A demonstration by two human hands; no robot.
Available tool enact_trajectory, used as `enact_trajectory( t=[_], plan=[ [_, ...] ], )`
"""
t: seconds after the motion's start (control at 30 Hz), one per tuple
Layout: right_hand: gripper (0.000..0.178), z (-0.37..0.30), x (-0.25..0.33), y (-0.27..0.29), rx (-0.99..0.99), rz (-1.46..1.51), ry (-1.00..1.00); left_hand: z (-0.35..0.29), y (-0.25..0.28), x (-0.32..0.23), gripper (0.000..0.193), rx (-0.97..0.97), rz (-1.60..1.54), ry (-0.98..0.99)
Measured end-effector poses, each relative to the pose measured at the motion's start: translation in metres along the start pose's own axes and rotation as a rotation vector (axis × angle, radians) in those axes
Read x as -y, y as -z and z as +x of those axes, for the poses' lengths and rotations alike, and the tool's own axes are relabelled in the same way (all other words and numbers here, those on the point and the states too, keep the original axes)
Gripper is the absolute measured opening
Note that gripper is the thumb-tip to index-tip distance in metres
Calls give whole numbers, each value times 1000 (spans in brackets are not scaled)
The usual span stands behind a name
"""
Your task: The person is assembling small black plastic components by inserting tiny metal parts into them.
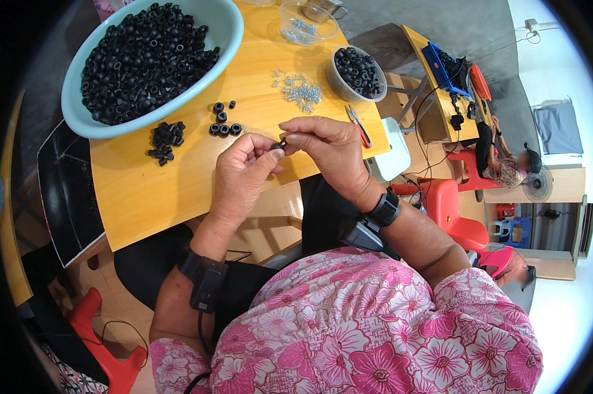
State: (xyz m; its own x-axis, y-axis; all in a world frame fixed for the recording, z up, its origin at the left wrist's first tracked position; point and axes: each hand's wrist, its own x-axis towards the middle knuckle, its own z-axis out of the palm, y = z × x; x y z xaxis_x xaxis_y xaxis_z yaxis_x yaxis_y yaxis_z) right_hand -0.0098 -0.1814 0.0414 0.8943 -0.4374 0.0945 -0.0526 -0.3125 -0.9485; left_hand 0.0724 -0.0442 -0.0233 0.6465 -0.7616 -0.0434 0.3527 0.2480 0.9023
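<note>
Head view: above the table [152, 197], a small black part [278, 146] was pinched from the left by the left hand [242, 174] and from the right by the right hand [336, 148], thumb pressed to fingers in each; neither was nearer (the part's long axis, largely covered, could not be told).

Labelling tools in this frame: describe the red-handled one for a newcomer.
On the yellow table, find the translucent tub of black parts. Just below it in the picture, by the table's edge, lies a slim tool. Its red colouring sets it apart from the black parts and silver pieces nearby.
</note>
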Motion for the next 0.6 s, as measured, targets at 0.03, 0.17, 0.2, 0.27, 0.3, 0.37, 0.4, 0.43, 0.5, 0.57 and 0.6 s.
enact_trajectory(
  t=[0.03, 0.17, 0.2, 0.27, 0.3, 0.37, 0.4, 0.43, 0.5, 0.57, 0.6],
  plan=[
    [18, 1, -1, 0, -1, 1, 1, 0, 0, -1, 6, 0, 1, 0],
    [17, 4, -1, 3, 27, 128, -99, -1, 0, -5, 6, -6, 17, 28],
    [17, 5, -1, 4, 31, 167, -125, -1, 0, -5, 6, -7, 33, 44],
    [17, 6, -1, 4, 40, 227, -172, -1, 0, -4, 6, -3, 11, 30],
    [17, 6, -1, 4, 51, 287, -220, -1, 0, -3, 6, 0, -11, 18],
    [17, 7, -4, 6, 66, 312, -243, -1, 1, -5, 7, 5, -2, 21],
    [16, 7, -5, 7, 82, 336, -266, -1, 1, -5, 7, 8, 6, 24],
    [16, 7, -6, 7, 82, 336, -266, -1, 1, -5, 7, 9, 7, 24],
    [14, 7, -8, 6, 119, 295, -276, -1, 2, -5, 8, 7, -25, 28],
    [12, 6, -11, 3, 113, 297, -242, -1, 3, -4, 8, 5, -49, 32],
    [11, 5, -12, 1, 107, 298, -208, -1, 4, -3, 9, 3, -73, 36]
  ],
)
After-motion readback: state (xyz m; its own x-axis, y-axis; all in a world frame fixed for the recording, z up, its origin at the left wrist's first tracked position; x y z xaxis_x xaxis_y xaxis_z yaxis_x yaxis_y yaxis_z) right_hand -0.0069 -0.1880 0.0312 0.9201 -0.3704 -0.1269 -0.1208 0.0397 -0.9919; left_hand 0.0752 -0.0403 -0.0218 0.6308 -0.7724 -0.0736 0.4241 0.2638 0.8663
